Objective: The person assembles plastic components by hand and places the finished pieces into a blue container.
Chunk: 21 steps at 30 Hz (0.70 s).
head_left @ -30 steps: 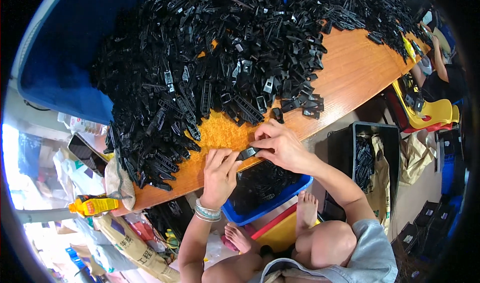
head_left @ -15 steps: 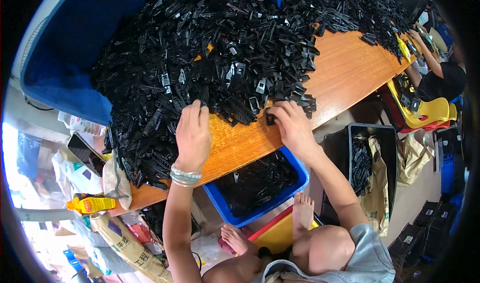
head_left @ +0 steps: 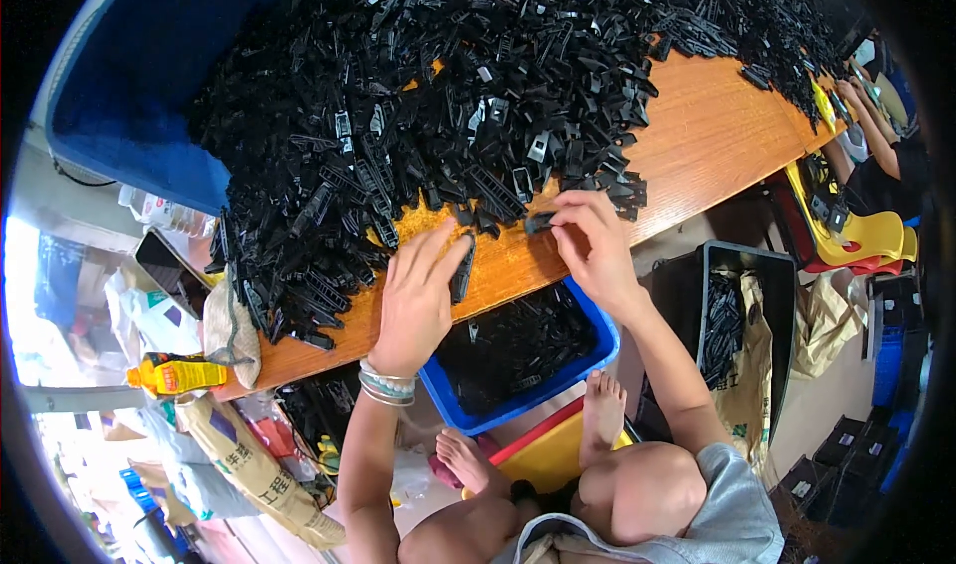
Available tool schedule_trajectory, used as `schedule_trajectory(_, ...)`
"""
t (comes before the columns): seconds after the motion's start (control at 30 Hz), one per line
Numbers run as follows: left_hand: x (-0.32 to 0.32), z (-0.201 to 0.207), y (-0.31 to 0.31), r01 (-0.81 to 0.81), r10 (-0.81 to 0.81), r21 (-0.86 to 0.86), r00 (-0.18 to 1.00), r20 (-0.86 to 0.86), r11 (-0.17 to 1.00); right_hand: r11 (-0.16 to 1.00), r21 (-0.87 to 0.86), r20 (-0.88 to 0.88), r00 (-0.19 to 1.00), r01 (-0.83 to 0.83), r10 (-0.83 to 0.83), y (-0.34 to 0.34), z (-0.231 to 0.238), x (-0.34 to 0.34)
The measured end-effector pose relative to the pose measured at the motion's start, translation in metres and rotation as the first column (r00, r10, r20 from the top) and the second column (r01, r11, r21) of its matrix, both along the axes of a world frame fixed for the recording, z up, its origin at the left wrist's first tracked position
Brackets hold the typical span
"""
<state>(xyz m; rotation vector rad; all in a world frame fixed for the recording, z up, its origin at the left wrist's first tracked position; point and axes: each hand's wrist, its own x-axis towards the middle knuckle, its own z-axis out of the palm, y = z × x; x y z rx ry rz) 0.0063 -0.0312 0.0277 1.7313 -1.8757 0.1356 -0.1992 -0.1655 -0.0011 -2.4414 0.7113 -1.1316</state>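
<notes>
Left hand and right hand over one orange-brown wooden worktop

The right hand is nearly closed at thumb and forefinger, pinching one small black plastic piece just above the surface. The left hand has its fingers slightly spread near the heap's edge; one long, narrow black plastic piece lies along its thumb, and I cannot tell whether it is gripped. Several pale bracelets circle the left wrist.

Just beyond the fingertips spreads one large heap of black plastic parts, too many to count. Below the worktop's near edge stands one blue rectangular plastic tub holding more black parts, again uncountable. Two bare feet show near it. To the right is one deep black plastic bin, with one brown paper bag inside beside black parts. At far left sits one yellow plastic bottle. Farther right, one yellow plastic chair stands near another person's arm.
</notes>
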Motion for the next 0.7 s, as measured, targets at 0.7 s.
schedule_trajectory(0.7,-0.011,-0.023,0.001,-0.01,0.037,0.064,0.899,-0.437,0.998,0.771,0.607,-0.069,0.954,-0.192,0.292,0.008,0.016,0.002)
